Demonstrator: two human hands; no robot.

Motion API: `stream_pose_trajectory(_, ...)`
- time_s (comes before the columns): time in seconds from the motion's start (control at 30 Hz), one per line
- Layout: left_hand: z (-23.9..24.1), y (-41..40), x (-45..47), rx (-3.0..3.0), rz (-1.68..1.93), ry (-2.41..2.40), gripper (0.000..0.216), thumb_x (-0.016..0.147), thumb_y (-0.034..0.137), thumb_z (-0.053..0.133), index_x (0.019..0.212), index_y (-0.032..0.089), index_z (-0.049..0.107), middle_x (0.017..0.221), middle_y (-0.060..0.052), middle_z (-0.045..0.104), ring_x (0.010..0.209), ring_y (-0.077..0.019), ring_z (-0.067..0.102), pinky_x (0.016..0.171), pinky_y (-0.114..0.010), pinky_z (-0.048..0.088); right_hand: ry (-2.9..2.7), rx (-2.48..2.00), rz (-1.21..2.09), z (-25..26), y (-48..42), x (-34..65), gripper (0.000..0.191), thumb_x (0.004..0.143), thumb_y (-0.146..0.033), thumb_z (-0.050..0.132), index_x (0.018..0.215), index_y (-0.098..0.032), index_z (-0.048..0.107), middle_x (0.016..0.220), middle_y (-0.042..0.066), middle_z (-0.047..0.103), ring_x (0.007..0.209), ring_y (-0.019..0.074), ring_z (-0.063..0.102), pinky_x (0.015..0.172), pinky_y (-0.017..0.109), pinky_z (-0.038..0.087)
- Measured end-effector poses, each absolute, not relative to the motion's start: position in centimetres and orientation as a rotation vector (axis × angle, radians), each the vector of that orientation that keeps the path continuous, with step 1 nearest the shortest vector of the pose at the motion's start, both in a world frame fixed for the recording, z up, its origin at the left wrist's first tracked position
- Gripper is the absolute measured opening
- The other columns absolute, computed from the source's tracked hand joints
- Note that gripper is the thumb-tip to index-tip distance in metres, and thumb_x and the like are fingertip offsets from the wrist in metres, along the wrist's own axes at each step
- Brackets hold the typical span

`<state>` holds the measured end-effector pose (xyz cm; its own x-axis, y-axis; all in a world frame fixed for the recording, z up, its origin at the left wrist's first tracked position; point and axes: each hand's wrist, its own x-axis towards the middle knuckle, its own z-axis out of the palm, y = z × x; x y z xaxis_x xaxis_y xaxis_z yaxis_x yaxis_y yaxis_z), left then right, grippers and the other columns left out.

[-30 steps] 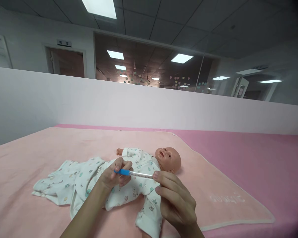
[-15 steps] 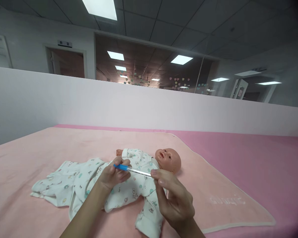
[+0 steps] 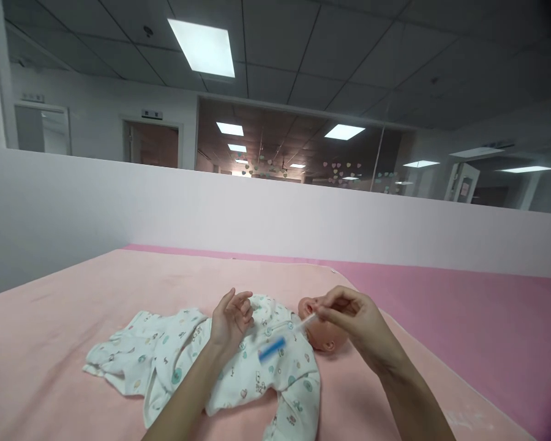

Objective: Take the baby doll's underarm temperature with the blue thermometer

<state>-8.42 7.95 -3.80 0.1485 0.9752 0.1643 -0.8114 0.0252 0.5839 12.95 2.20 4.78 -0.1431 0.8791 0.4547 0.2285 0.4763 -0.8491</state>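
Pinched in my right hand (image 3: 360,324) is the clear end of a slim thermometer (image 3: 272,350) with a blue end. It is blurred and tilts down to the left, its blue end over the doll's chest. My left hand (image 3: 232,323) is open, palm up with fingers loosely bent, and holds nothing above the doll's body. A baby doll (image 3: 333,339) lies on its back, its head to the right and partly hidden behind my right hand. White patterned clothes (image 3: 257,383) cover its body.
A peach blanket (image 3: 64,312) lies under the doll on a pink surface (image 3: 477,318). Behind it stands a low white wall (image 3: 266,220), with a large window (image 3: 280,138) and doorways beyond.
My left hand has let go of the thermometer's blue end. My right hand has moved up and right with the thermometer, whose blue end now swings lower. The view has tilted up slightly.
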Motion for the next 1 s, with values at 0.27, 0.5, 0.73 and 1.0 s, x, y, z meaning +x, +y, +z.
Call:
stream_pose_trajectory(0.27, -4.7, 8.7, -8.4, 0.938, 1.518, 0.69, 0.031, 0.07, 0.045, 0.051, 0.068, 0.015, 0.059, 0.05, 0.005, 0.036, 0.043, -0.0069, 0.034, 0.044, -0.019, 0.026, -1.607, -1.212, 0.554, 1.4, 2.2, 13.3, 0.012, 0.067, -0.029, 0.06, 0.063, -0.018, 0.058, 0.068, 0.003, 0.064, 0.069, 0.0185, 0.061, 0.06, 0.028, 0.047)
stream_pose_trajectory(0.5, -6.0, 6.9, -6.1, 2.603, 1.257, 1.309, 0.021, 0.08, 0.029, 0.041, 0.079, 0.02, 0.061, 0.079, -0.006, 0.055, 0.077, -0.0183, 0.046, 0.066, -0.028, 0.031, -1.141, -1.564, 0.281, -5.4, -0.7, 21.3, 0.011, 0.063, -0.038, 0.06, 0.067, -0.028, 0.058, 0.081, 0.005, 0.066, 0.082, 0.0267, 0.061, 0.074, 0.039, 0.045)
stream_pose_trajectory(0.73, -5.9, 8.6, -2.2, 2.626, 1.099, 1.485, 0.027, 0.083, 0.029, 0.039, 0.095, 0.019, 0.061, 0.091, -0.009, 0.056, 0.085, -0.0215, 0.046, 0.075, -0.035, 0.032, -1.318, -1.815, 0.1, -9.2, -0.4, 23.3, 0.01, 0.067, -0.026, 0.049, 0.06, -0.031, 0.054, 0.069, 0.004, 0.065, 0.069, 0.0251, 0.062, 0.062, 0.037, 0.044)
stream_pose_trajectory(1.0, -6.2, 9.1, -2.2, 2.508, 1.003, 1.393, 0.021, 0.079, 0.019, 0.042, 0.083, 0.019, 0.063, 0.086, -0.006, 0.06, 0.082, -0.0187, 0.051, 0.071, -0.031, 0.034, -1.526, -1.55, -0.162, -8.8, 2.2, 18.9, 0.02, 0.069, -0.02, 0.04, 0.073, -0.019, 0.06, 0.076, 0.007, 0.064, 0.075, 0.0227, 0.058, 0.065, 0.035, 0.046)
